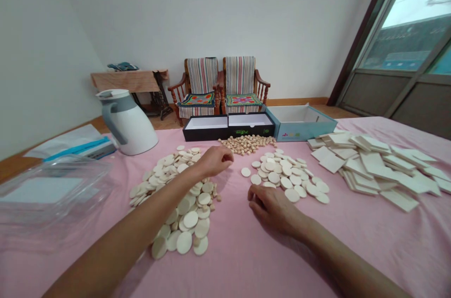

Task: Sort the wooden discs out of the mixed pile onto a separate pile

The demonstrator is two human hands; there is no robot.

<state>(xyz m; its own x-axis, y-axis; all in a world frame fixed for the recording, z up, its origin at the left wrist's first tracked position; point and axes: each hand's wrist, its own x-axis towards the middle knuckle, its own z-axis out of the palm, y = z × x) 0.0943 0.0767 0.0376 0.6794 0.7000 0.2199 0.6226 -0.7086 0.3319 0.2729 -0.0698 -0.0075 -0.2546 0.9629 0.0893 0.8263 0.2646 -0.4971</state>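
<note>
My left hand [215, 160] hovers just in front of a heap of small wooden beads [246, 144]. Its fingers are curled closed, and whatever they may hold is hidden. Beneath my left forearm lies a large pile of round wooden discs [190, 219] with a few beads mixed in. My right hand [273, 206] rests on the pink cloth, fingers loosely bent with a gap at the thumb and nothing visible in them. Beside it sits a smaller pile of wooden discs [286, 172]. One disc [245, 172] lies apart at that pile's left edge.
Behind the beads stand a black two-part box [206, 134] and a light-blue box [306, 129]. Square wooden tiles [373, 164] are heaped at right. A white jug [132, 124], a blue-and-white carton [86, 148] and a clear plastic container [52, 190] occupy the left side.
</note>
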